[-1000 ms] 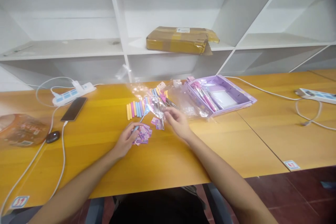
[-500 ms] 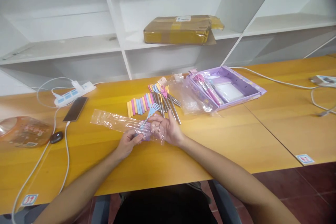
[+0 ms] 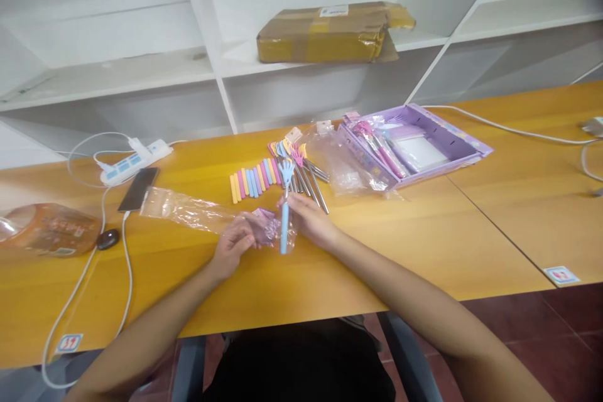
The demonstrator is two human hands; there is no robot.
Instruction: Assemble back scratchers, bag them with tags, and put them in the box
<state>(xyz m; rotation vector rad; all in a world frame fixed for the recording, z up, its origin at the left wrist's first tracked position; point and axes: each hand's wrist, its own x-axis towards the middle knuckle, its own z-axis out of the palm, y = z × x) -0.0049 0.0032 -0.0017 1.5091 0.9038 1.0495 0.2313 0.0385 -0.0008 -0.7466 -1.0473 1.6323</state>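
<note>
My right hand is closed on a blue back scratcher, gripping its short metal rod. The hand-shaped head points away from me and the blue handle hangs toward me. My left hand pinches a clear plastic bag that stretches left over the table, with a purple card at its right end. Just beyond, a row of pink, yellow, blue and purple handles lies side by side. Right of that row is a pile of metal rods with coloured hand-shaped heads.
A purple tray at the right holds bagged back scratchers, with loose clear bags beside it. To the left are a power strip, a phone, a black mouse and an orange bag. A taped cardboard box sits on the shelf.
The blue back scratcher has passed from the left hand, where it lay over the bag, into the right hand and now stands clear of the bag. The left hand keeps the bag.
</note>
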